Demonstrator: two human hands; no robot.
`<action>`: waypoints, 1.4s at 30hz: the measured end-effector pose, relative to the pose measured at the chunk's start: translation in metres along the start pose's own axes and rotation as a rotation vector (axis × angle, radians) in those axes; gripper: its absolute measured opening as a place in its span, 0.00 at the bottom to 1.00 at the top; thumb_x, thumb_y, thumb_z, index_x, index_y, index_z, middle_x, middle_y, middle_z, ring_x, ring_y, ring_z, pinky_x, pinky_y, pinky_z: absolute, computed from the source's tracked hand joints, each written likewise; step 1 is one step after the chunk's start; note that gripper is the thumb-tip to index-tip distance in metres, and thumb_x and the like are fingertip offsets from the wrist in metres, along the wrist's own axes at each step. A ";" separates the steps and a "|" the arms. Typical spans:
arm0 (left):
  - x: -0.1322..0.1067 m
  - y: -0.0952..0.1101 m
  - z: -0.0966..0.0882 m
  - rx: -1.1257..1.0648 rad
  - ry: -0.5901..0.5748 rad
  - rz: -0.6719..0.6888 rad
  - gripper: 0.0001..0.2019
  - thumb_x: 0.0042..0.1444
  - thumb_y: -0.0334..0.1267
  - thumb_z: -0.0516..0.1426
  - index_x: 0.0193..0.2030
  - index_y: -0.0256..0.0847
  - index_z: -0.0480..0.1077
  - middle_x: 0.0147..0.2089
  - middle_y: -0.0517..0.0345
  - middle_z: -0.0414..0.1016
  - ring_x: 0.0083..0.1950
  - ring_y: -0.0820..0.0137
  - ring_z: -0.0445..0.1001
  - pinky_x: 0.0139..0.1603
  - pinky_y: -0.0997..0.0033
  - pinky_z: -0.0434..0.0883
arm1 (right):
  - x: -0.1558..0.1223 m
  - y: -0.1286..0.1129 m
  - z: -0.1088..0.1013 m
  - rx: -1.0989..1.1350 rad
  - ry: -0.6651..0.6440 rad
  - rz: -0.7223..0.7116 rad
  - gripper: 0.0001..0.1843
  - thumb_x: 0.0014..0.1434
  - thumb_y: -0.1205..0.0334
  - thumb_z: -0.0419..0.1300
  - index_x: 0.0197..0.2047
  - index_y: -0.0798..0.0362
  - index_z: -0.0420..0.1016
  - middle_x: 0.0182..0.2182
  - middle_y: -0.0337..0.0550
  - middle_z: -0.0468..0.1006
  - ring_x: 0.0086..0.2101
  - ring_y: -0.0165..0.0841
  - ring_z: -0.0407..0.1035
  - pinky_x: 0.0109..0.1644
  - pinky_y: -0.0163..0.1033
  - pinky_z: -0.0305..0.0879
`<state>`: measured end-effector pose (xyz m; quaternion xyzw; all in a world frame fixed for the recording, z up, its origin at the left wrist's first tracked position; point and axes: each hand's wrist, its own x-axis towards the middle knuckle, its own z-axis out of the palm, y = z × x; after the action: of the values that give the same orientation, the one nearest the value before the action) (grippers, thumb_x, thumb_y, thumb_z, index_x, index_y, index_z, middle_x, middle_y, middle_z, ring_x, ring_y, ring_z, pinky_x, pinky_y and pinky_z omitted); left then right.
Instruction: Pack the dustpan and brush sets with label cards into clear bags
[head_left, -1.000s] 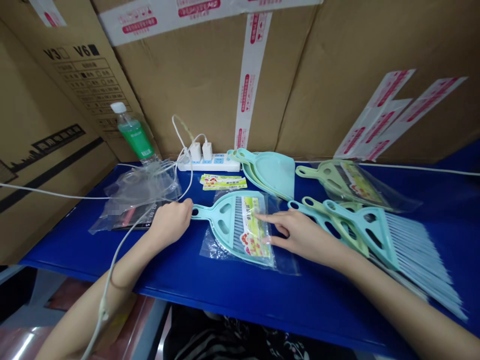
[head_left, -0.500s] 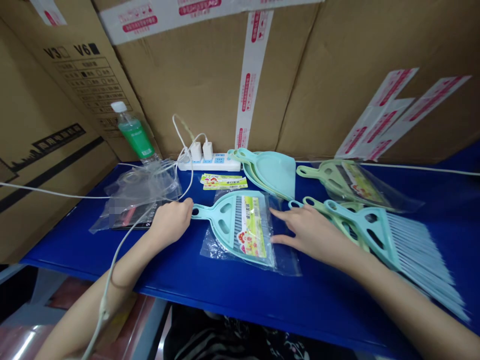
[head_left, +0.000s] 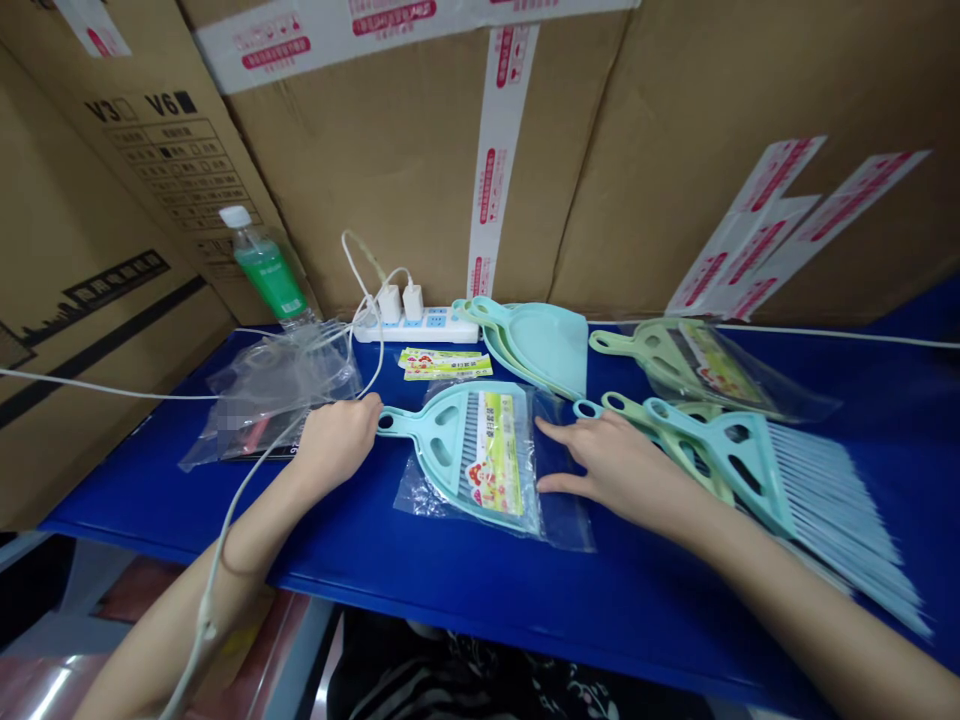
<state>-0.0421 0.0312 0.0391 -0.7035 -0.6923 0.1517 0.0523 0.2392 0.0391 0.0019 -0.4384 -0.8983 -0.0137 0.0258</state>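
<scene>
A: Where does the bagged dustpan set (head_left: 480, 455) lie?

B: Flat on the blue desk (head_left: 450, 585), near its front edge, between the person's two hands. It is a turquoise dustpan with a brush nested in it, inside a clear plastic bag. A yellow-green label card (head_left: 495, 460) lies across the bristles, and the handle (head_left: 401, 423) points left, poking out past the bag.

A: What is the left hand (head_left: 341, 438) doing?

B: It sits at the tip of that handle, touching it. Its fingers are curled in and pressed together. Whether they actually pinch the handle is hidden behind the back of the hand. A white cable (head_left: 240, 490) runs along that forearm.

A: And the right hand (head_left: 619, 465)?

B: It lies palm down on the right end of the bag, fingers spread and flat on the plastic, gripping nothing.

A: What surrounds them?

B: Just right of the right hand is a pile of loose brushes (head_left: 750, 465), turquoise and pale green. Behind the set stand stacked turquoise dustpans (head_left: 544, 345), with another bagged green set (head_left: 694, 365) to their right. Spare label cards (head_left: 442, 362) lie in front of a white power strip (head_left: 416, 325). To the left are crumpled clear bags (head_left: 277, 385) and a green-labelled bottle (head_left: 262, 265). Cardboard boxes (head_left: 405, 170) wall in the back.
</scene>
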 end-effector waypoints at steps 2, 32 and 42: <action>0.000 -0.001 0.003 -0.051 0.081 -0.006 0.15 0.65 0.37 0.41 0.45 0.40 0.68 0.39 0.49 0.79 0.41 0.58 0.78 0.36 0.67 0.69 | 0.000 0.001 0.000 0.035 0.028 -0.005 0.28 0.55 0.46 0.62 0.51 0.57 0.74 0.29 0.48 0.81 0.31 0.43 0.75 0.37 0.45 0.64; -0.012 -0.001 0.018 -0.600 0.174 1.055 0.14 0.58 0.28 0.48 0.38 0.44 0.74 0.34 0.61 0.69 0.28 0.78 0.67 0.30 0.78 0.64 | 0.008 0.014 0.002 0.217 0.285 0.039 0.16 0.60 0.67 0.49 0.45 0.51 0.75 0.38 0.48 0.79 0.39 0.40 0.72 0.42 0.45 0.67; -0.013 -0.004 0.014 -0.553 0.274 0.941 0.11 0.52 0.27 0.48 0.32 0.41 0.71 0.34 0.60 0.67 0.29 0.77 0.67 0.30 0.76 0.62 | 0.007 0.006 -0.008 0.180 0.091 0.059 0.12 0.53 0.73 0.51 0.40 0.52 0.70 0.26 0.40 0.73 0.30 0.36 0.70 0.36 0.39 0.62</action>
<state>-0.0500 0.0169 0.0289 -0.9373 -0.3046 -0.1214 -0.1180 0.2402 0.0478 0.0106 -0.4595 -0.8805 0.0479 0.1064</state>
